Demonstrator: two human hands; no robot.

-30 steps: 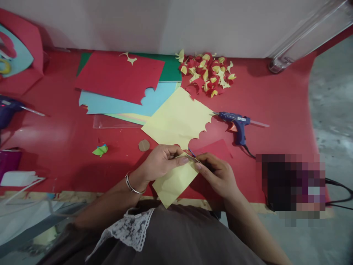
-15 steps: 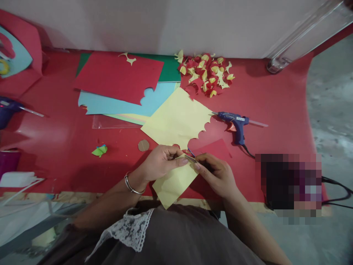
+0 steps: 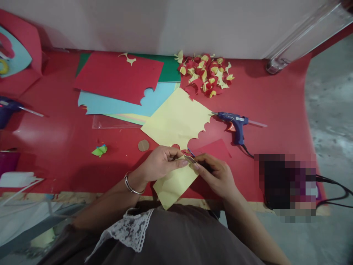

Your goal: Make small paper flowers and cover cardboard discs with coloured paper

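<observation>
A small yellow sheet of paper (image 3: 176, 186) is held up over the table's front edge. My left hand (image 3: 162, 162) is closed on its upper part, thumb on top. Opposite it, my right hand (image 3: 216, 173) pinches at the sheet's upper right edge. A thin grey-brown piece (image 3: 190, 159) lies between the fingertips of both hands; its kind cannot be made out. Just beyond the fingers rests a larger yellow sheet (image 3: 176, 117) with scalloped cut-outs. A thin blue item (image 3: 191, 151) shows partly there. A round brown disc (image 3: 143, 145) lies left of my left hand.
A blue glue gun (image 3: 234, 123) lies to the right, another glue gun (image 3: 9, 110) at far left. Red and yellow paper scraps (image 3: 208, 73) are heaped at the back. Red sheets (image 3: 118, 77) and blue sheets (image 3: 110, 103) overlap. A green scrap (image 3: 99, 150) sits left.
The small yellow sheet and the thin piece have shifted very slightly between my fingers. Both hands stay in nearly the same place.
</observation>
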